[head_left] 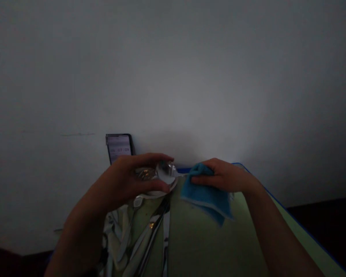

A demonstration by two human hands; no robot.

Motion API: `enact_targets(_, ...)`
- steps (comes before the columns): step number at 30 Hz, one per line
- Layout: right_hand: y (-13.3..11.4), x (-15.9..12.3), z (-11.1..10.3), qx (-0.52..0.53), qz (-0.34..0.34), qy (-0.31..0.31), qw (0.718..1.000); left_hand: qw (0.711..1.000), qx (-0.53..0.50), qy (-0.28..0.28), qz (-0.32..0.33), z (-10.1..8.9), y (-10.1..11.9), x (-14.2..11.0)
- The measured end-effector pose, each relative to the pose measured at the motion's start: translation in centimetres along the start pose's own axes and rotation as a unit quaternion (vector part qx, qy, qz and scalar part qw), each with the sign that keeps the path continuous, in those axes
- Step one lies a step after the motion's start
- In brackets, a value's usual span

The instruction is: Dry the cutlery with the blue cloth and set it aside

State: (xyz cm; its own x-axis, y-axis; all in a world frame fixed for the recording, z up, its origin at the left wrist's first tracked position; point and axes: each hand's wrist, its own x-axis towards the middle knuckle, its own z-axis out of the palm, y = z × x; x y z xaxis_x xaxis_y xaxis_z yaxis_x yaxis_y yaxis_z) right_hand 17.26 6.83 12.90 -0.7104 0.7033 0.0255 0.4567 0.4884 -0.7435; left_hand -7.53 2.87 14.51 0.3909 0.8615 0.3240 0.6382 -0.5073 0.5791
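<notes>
A shiny metal spoon (165, 174) is held up in the middle of the view. Fingers and thumb of my left hand (129, 175) curve around the spoon's bowl end, gripping it at the edges. My right hand (226, 175) is closed on a blue cloth (206, 196), whose lower corner hangs loose. The spoon's handle runs into the cloth and is hidden there. Behind my left hand is a pale round dish (154, 195) with metal cutlery in it, partly covered by the hand.
Knives (165, 238) and other cutlery (119, 234) lie on the left of the light green tabletop (196, 242), which has a blue edge. A phone (119, 147) leans against the grey wall (190, 88) behind the table.
</notes>
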Motion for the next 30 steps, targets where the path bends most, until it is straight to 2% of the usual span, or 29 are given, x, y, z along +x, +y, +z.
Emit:
enact_targets(4, 1.2, -0.6, -0.8, 0.041, 0.027, 0.032, 0.998, 0.988, -0.141, 0.066, 0.012, -0.1, -0.7, -0.3)
enact_targets(7, 1.2, -0.7, -0.9, 0.041, 0.019, 0.033, 0.998, 0.974, -0.210, 0.078, 0.028, -0.1, -0.5, -0.2)
enact_targets(10, 0.4, -0.6, -0.6, 0.012, 0.006, 0.026, 1.000, 0.981, -0.177, 0.073, 0.011, 0.0, 0.2, -0.1)
enact_targets(15, -1.2, 0.1, 0.5, -0.079, -0.061, 0.045, 0.994, 0.994, -0.052, 0.053, -0.075, 0.5, 1.5, 0.6)
enact_targets(18, -1.4, 0.6, 1.1, -0.112, -0.088, 0.051, 0.988, 0.995, -0.025, 0.019, -0.099, 1.1, 1.6, 0.9)
enact_targets(23, -1.2, 0.9, 1.4, -0.157, -0.095, 0.031, 0.983, 0.978, -0.064, -0.133, -0.149, 1.5, 1.1, 0.6)
enact_targets(25, -1.0, 0.8, 1.3, -0.153, -0.092, 0.025, 0.984, 0.974, -0.073, -0.146, -0.157, 1.4, 1.2, 0.4)
enact_targets(30, -0.4, 0.4, 0.7, -0.113, -0.071, 0.010, 0.991, 0.973, -0.067, -0.132, -0.178, 0.6, 1.2, 0.2)
